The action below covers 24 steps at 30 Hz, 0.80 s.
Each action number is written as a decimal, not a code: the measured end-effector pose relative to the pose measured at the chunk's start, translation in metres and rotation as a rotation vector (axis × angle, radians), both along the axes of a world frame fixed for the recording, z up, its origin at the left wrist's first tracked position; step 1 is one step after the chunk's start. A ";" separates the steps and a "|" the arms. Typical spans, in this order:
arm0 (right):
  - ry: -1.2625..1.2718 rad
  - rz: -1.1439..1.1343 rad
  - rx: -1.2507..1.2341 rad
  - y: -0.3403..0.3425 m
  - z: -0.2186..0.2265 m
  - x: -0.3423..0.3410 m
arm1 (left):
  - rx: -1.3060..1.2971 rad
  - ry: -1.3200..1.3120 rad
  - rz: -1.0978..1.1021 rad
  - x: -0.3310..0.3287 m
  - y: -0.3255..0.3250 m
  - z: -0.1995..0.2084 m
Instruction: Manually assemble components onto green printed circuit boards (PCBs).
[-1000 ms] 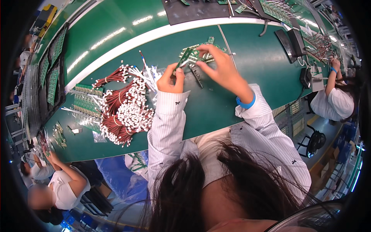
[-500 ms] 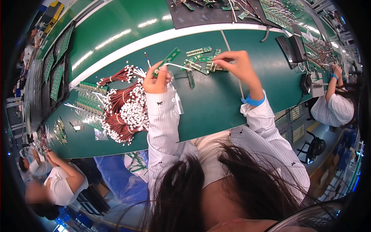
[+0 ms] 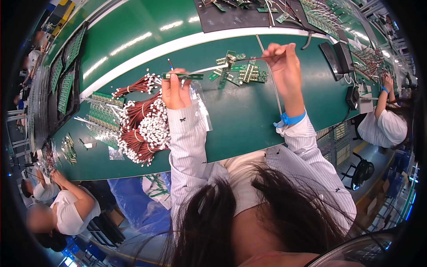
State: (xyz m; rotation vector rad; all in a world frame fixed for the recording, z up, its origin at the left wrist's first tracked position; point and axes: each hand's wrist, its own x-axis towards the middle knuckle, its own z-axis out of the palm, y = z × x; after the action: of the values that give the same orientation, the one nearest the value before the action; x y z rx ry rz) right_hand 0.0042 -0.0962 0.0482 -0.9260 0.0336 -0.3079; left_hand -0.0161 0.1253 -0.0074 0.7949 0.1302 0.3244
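My left hand [image 3: 176, 91] is closed on a narrow green circuit board [image 3: 195, 76], held nearly level above the table. A white cable [image 3: 204, 70] stretches rightward from it to a small green board [image 3: 230, 58] in the air. From there a thin dark red wire [image 3: 253, 59] runs to my right hand [image 3: 285, 66], whose thumb and fingers pinch its end. Beneath this span lies a loose pile of small green circuit boards [image 3: 250, 72] with pale components. Beside my left wrist are bundles of dark red wires [image 3: 138, 113] with white connectors [image 3: 155, 124].
Stacked green board panels [image 3: 106, 116] lie left of the wire bundles. A clear plastic bag [image 3: 201, 107] rests by my left sleeve. A black mat [image 3: 222, 20] with wired boards is at the back. Co-workers sit at far left [image 3: 73, 209] and right [image 3: 384, 118].
My right hand has moved up and slightly right, drawing the dark red wire out straight. The board in my left hand has turned from slanted to nearly level, and the small hanging board has risen.
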 end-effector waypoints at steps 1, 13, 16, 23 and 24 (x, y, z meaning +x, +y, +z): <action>-0.057 0.224 0.033 -0.003 -0.005 -0.002 | 0.072 -0.057 0.011 -0.002 -0.007 0.007; -0.271 0.791 -0.600 0.030 0.022 -0.023 | 0.622 0.047 0.014 -0.012 -0.013 0.008; -0.356 0.606 -0.969 0.046 0.021 -0.026 | 0.837 0.050 0.022 -0.017 -0.020 0.011; -0.536 0.080 -1.477 0.071 0.006 -0.028 | 1.041 -0.069 0.059 -0.028 -0.030 0.028; -0.526 0.058 -1.491 0.072 0.004 -0.028 | 1.041 -0.069 0.061 -0.028 -0.030 0.027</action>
State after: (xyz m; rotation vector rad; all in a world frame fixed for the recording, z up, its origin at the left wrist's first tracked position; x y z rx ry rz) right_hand -0.0236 -0.0240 0.0521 -2.2754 -0.8063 -0.5148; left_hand -0.0438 0.0955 0.0198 1.8083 -0.0983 0.4802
